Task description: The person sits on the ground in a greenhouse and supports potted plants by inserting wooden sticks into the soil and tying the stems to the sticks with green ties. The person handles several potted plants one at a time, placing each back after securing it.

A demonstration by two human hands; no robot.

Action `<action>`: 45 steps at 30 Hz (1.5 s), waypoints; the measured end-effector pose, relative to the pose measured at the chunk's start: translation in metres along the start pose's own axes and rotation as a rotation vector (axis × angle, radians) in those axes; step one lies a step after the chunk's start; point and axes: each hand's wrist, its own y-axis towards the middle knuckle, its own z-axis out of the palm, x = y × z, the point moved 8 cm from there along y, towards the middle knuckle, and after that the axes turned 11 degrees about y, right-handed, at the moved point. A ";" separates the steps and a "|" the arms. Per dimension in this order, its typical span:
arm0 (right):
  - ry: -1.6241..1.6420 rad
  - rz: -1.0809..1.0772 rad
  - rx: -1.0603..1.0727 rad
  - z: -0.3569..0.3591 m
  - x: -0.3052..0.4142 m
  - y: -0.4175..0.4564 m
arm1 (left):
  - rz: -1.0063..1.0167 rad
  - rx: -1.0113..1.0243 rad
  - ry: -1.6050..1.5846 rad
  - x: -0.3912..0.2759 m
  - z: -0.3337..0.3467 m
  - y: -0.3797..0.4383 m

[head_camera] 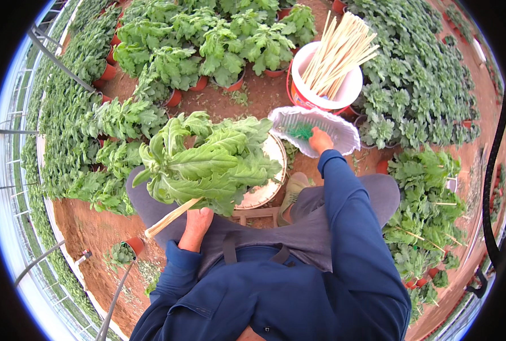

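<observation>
My right hand [321, 140] reaches into a white ribbed plastic basket [340, 121]. Its fingertips touch a small heap of thin green ties [300, 131]; whether they pinch any is not clear. Close before me stands a leafy green plant [210, 162], its stem and base covered by foliage. A pale wooden stake [174, 217] sticks out of the leaves and slants towards me. Just below the foliage and beside the stake is my left hand [199, 222]. Its fingers disappear under the leaves, so what they grip is hidden.
Behind the basket, a white-and-red bucket [295, 64] holds many wooden sticks [338, 55]. A round pale tray-like surface [261, 192] lies partly under the plant. Potted plants [223, 64] crowd the far side and both flanks. A small pot [133, 246] lies tipped at left.
</observation>
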 end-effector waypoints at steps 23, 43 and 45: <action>0.712 0.147 0.297 -0.019 0.025 -0.044 | 0.158 -0.118 0.083 -0.014 -0.014 0.020; 0.742 -0.471 0.394 -0.132 0.186 -0.319 | 0.159 -0.147 -0.726 -0.126 -0.103 0.015; 0.553 -0.720 0.232 -0.139 0.205 -0.333 | 0.166 -0.207 -0.660 -0.128 -0.105 0.020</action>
